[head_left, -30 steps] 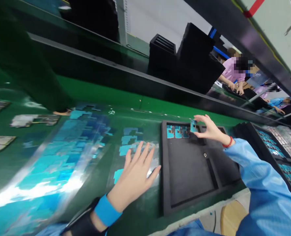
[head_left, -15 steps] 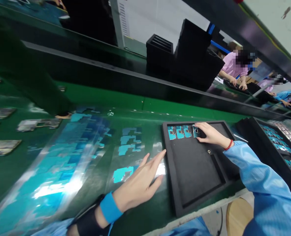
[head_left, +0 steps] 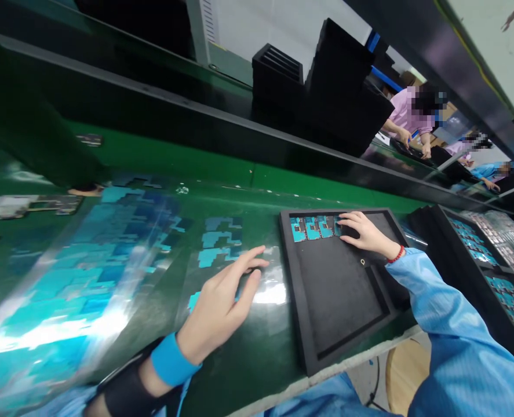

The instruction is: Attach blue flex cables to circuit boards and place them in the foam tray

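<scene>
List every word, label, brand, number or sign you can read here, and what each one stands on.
None can be read anywhere in this view.
Boards in the black tray: any markings are too small to make out.
Black tray: no lettering visible.
Blue wristband on the left wrist: no lettering visible.
White paper on the far side: too small to tell whether it bears print.

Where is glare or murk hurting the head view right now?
Head view: white glare streaks the teal pieces at left and bleaches a patch beside the left hand; head view: the black boxes up top sink into near-black; head view: the small board at the right hand is partly hidden.
</scene>
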The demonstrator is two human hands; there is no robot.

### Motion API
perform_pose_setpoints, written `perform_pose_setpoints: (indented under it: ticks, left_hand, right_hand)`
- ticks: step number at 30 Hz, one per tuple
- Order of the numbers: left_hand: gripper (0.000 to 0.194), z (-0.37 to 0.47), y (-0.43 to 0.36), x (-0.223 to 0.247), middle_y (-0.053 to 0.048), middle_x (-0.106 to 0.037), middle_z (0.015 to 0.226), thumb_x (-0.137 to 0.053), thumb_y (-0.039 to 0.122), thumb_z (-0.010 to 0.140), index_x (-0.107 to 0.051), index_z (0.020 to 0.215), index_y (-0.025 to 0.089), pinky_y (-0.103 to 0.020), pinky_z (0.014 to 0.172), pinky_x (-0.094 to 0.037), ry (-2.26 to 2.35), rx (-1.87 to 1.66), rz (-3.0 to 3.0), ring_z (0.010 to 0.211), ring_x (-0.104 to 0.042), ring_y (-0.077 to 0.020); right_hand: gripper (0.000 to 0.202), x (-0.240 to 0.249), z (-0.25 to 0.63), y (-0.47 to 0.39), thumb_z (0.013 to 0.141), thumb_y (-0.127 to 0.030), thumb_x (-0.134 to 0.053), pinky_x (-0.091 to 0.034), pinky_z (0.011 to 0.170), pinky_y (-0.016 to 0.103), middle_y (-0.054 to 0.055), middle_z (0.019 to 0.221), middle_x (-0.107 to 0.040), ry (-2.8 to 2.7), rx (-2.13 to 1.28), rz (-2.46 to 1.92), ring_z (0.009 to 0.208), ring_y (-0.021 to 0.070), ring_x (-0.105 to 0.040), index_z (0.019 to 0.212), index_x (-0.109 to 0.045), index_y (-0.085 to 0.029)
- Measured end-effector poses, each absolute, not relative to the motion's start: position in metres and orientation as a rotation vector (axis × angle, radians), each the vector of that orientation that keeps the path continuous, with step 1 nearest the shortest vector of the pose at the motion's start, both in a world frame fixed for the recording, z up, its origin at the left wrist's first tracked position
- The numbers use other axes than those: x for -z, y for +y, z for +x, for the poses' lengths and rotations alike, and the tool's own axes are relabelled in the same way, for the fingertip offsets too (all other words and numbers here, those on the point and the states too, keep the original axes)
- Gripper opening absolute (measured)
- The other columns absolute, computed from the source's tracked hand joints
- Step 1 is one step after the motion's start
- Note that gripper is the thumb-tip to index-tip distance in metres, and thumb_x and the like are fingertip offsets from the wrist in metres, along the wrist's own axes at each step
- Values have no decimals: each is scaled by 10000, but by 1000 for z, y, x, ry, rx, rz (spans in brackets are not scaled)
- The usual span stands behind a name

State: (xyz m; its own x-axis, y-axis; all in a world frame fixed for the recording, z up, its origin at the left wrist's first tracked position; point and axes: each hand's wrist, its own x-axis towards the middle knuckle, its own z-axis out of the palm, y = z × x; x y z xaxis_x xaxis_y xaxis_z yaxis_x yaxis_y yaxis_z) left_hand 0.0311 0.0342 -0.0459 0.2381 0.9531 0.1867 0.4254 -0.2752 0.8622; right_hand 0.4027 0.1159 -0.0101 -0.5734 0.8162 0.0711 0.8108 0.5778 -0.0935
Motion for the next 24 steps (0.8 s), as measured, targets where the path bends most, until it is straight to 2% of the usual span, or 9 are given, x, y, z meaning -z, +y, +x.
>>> perform_pose_setpoints:
  ticks: [4,7,9,12,14,18,21,24]
  left_hand:
    - [354,32,33,41,-56,-759,974,-424,397,903,-591,1145,199,-337,798,-537,1280,-1051,1778,858,-699,-237]
    - [342,29,34,36,-52,-763,929,-443,405,888,-626,1081,190,-303,695,-538,1302,-1074,1768,799,-695,-221]
    - [339,21,38,31,-54,-761,918,-448,406,888,-626,1073,185,-302,722,-537,1343,-1105,1736,818,-695,-217]
    - [324,1,48,23,-70,-758,945,-458,399,885,-618,1067,185,-341,844,-527,1439,-1143,1652,891,-696,-227]
    - [306,-13,55,20,-83,-757,950,-484,405,862,-630,1024,190,-373,851,-532,1492,-1137,1607,894,-700,-247]
    - [273,-35,66,28,-99,-747,961,-524,395,828,-647,962,191,-411,868,-533,1571,-1132,1544,917,-694,-274]
    - [252,-49,67,39,-105,-731,983,-503,349,853,-637,970,171,-386,872,-542,1586,-1142,1477,947,-687,-257]
    - [258,-46,68,36,-90,-700,1007,-518,352,924,-619,1038,143,-408,837,-558,1530,-1136,1471,945,-677,-241]
  right_hand:
    - [312,16,407,119,910,-293,-570,-477,1055,460,102,1301,-611,-2698,-149,-1359,1247,232,-544,1213,-607,-229]
    - [331,23,407,117,919,-229,-524,-475,1050,493,116,1352,-585,-2686,-156,-1350,1248,243,-562,1243,-589,-225]
    - [358,28,408,116,913,-185,-493,-461,1052,538,115,1362,-582,-2677,-145,-1353,1236,263,-577,1254,-587,-238]
    - [413,30,411,112,900,-139,-447,-440,1063,579,86,1364,-586,-2663,-136,-1359,1225,271,-589,1264,-582,-281]
    - [437,27,410,107,899,-132,-429,-428,1078,584,84,1387,-564,-2645,-133,-1370,1267,272,-557,1282,-566,-293]
    - [406,15,370,96,915,-232,-504,-431,1111,523,82,1460,-479,-2541,-191,-1300,1358,268,-458,1314,-523,-301]
    - [398,12,289,85,942,-368,-524,-428,1127,464,84,1426,-511,-2506,-355,-1149,1340,244,-476,1329,-491,-283]
    - [555,12,200,63,891,-559,-538,-476,1058,486,141,1363,-553,-2622,-428,-1064,1276,282,-525,1325,-489,-217]
